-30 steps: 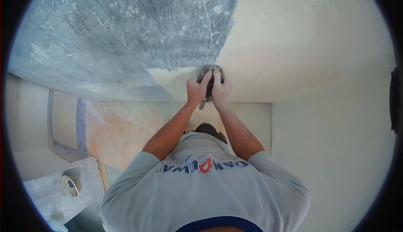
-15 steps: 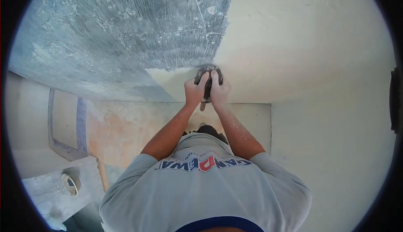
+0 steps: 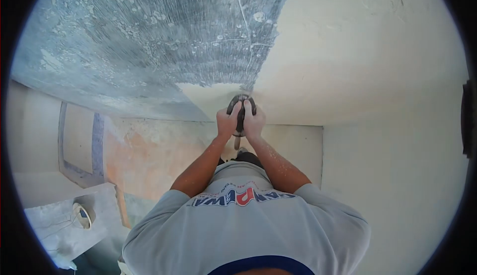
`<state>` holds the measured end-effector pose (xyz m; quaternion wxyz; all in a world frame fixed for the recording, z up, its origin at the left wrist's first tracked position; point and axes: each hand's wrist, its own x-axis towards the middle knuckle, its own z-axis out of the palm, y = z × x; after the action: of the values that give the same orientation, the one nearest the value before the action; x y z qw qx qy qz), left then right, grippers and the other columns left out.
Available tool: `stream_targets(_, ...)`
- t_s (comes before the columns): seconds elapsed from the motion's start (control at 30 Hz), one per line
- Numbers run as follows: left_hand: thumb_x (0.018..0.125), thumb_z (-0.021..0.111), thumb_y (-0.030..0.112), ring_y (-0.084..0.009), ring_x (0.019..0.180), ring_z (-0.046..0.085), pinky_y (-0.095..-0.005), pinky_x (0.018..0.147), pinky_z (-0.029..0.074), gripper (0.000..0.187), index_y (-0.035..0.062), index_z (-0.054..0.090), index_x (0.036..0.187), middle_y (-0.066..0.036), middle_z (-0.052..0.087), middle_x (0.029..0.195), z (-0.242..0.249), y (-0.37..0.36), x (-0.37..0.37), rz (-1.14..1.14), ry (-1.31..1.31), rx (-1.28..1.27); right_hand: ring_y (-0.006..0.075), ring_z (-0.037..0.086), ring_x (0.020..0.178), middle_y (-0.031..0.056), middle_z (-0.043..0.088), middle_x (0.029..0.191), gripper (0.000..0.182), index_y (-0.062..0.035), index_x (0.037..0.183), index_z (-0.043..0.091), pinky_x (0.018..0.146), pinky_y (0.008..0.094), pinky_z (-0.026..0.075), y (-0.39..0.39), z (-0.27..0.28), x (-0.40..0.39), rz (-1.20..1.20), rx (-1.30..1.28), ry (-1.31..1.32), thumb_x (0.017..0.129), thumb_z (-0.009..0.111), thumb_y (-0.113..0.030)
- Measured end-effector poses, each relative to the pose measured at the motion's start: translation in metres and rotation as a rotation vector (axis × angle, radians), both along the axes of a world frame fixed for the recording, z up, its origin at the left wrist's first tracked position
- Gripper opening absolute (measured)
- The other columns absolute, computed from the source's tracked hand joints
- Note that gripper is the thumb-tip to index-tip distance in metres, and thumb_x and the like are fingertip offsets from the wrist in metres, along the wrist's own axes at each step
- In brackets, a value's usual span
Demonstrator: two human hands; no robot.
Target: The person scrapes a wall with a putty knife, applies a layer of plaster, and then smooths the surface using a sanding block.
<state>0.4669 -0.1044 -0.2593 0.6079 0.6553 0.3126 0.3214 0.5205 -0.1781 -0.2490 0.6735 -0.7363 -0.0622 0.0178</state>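
Observation:
A dark, rounded hand tool [image 3: 241,118] with a short brownish stub at its near end is held between my two hands. My left hand [image 3: 227,122] is wrapped round its left side, thumb along the top. Its right side is gripped by my right hand [image 3: 254,122], whose thumb lies beside the left one. Pale dust coats the right hand and forearm. The tool overlaps the lower edge of the wall [image 3: 218,95], where a cream patch meets the grey, streaked surface [image 3: 198,41]. The tool's underside is hidden.
Cream wall surface [image 3: 348,46] spreads to the right. Below lies a stained, orange-tinged floor [image 3: 149,150]. At lower left, a pale board [image 3: 107,203] carries a round, white-rimmed object [image 3: 82,216]. A dark object [image 3: 467,118] stands at the far right edge.
Both hands and the tool have moved down in the view, toward my body, and slightly left. The grip looks the same. The view itself has shifted a little.

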Motion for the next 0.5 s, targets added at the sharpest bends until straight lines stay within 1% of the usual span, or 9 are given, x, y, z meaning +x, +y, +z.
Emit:
stream_targets(0.03, 0.09, 0.073, 0.031, -0.0065, 0.064, 0.054, -0.0325, 0.057, 0.047, 0.04, -0.008, 0.069, 0.083, -0.004, 0.061, 0.061, 0.023, 0.007, 0.01, -0.006, 0.055, 0.036, 0.0165, 0.063, 0.067, 0.0133, 0.069, 0.073, 0.037, 0.0036, 0.092, 0.072, 0.066, 0.0351, 0.051, 0.002, 0.002, 0.002, -0.025, 0.024, -0.076, 0.093, 0.068, -0.033)
stream_targets(0.1, 0.091, 0.072, 0.029, -0.0045, 0.063, 0.051, -0.0312, 0.055, 0.046, 0.038, -0.0079, 0.068, 0.081, -0.003, 0.059, 0.059, 0.045, 0.007, 0.009, -0.012, 0.14, 0.049, 0.0165, 0.062, 0.067, 0.0128, 0.069, 0.074, 0.036, 0.0035, 0.093, 0.071, 0.066, 0.0357, 0.051, 0.011, 0.057, 0.015, 0.001, 0.114, -0.11, 0.093, 0.067, -0.032)
stream_targets(0.2, 0.091, 0.073, 0.029, -0.004, 0.063, 0.052, -0.0304, 0.054, 0.046, 0.036, -0.0058, 0.07, 0.081, -0.003, 0.06, 0.059, 0.069, 0.017, 0.015, -0.064, -0.026, 0.025, 0.0157, 0.06, 0.066, 0.0112, 0.068, 0.074, 0.037, 0.0038, 0.093, 0.07, 0.066, 0.035, 0.051, 0.012, 0.062, 0.015, 0.007, 0.165, -0.119, 0.094, 0.066, -0.033)
stream_targets(0.23, 0.091, 0.072, 0.03, -0.0042, 0.062, 0.051, -0.031, 0.054, 0.045, 0.038, -0.0065, 0.069, 0.081, -0.003, 0.059, 0.059, 0.059, 0.009, 0.009, -0.057, 0.023, -0.033, 0.0153, 0.06, 0.067, 0.0108, 0.068, 0.074, 0.038, 0.0038, 0.093, 0.07, 0.066, 0.0345, 0.051, 0.005, 0.051, 0.01, 0.021, 0.084, -0.059, 0.094, 0.066, -0.034)
stream_targets(0.3, 0.091, 0.072, 0.034, -0.0052, 0.06, 0.049, -0.0319, 0.053, 0.044, 0.042, -0.0073, 0.068, 0.08, -0.002, 0.058, 0.058, 0.026, -0.006, -0.007, 0.0, 0.098, 0.036, 0.0162, 0.061, 0.068, 0.0113, 0.067, 0.073, 0.04, 0.0036, 0.092, 0.07, 0.066, 0.0347, 0.05, -0.012, 0.019, -0.009, 0.049, -0.029, 0.059, 0.095, 0.065, -0.036)
stream_targets(0.37, 0.089, 0.072, 0.041, -0.0099, 0.057, 0.054, -0.0322, 0.053, 0.044, 0.048, -0.0056, 0.069, 0.079, -0.001, 0.057, 0.059, -0.038, -0.008, -0.031, -0.075, 0.196, -0.078, 0.0166, 0.059, 0.065, 0.0113, 0.064, 0.07, 0.039, 0.003, 0.09, 0.069, 0.064, 0.0351, 0.049, -0.026, -0.022, -0.03, 0.078, -0.091, 0.081, 0.094, 0.066, -0.036)
stream_targets(0.4, 0.089, 0.072, 0.045, -0.0128, 0.056, 0.054, -0.0326, 0.052, 0.044, 0.049, -0.0031, 0.072, 0.082, 0.0, 0.057, 0.06, -0.05, -0.012, -0.043, -0.071, 0.207, -0.241, 0.0166, 0.059, 0.065, 0.0113, 0.064, 0.07, 0.039, 0.003, 0.09, 0.069, 0.064, 0.0351, 0.049, -0.034, -0.038, -0.036, 0.08, -0.094, 0.085, 0.094, 0.066, -0.036)
stream_targets(0.47, 0.09, 0.071, 0.046, -0.0129, 0.059, 0.056, -0.0326, 0.053, 0.045, 0.048, -0.0016, 0.073, 0.086, -0.001, 0.06, 0.065, -0.062, -0.005, -0.056, -0.05, 0.231, -0.37, 0.0166, 0.058, 0.063, 0.0116, 0.061, 0.066, 0.037, 0.0021, 0.088, 0.068, 0.061, 0.0357, 0.047, -0.047, -0.058, -0.043, 0.325, -0.098, 0.148, 0.093, 0.067, -0.035)
stream_targets(0.5, 0.09, 0.07, 0.048, -0.013, 0.062, 0.057, -0.0326, 0.054, 0.046, 0.048, -0.0002, 0.073, 0.09, -0.002, 0.062, 0.07, -0.066, -0.003, -0.059, -0.026, 0.25, -0.494, 0.0168, 0.059, 0.064, 0.0112, 0.061, 0.068, 0.036, 0.0008, 0.096, 0.066, 0.059, 0.0355, 0.047, -0.055, -0.064, -0.041, 0.404, -0.252, 0.113, 0.091, 0.07, -0.034)
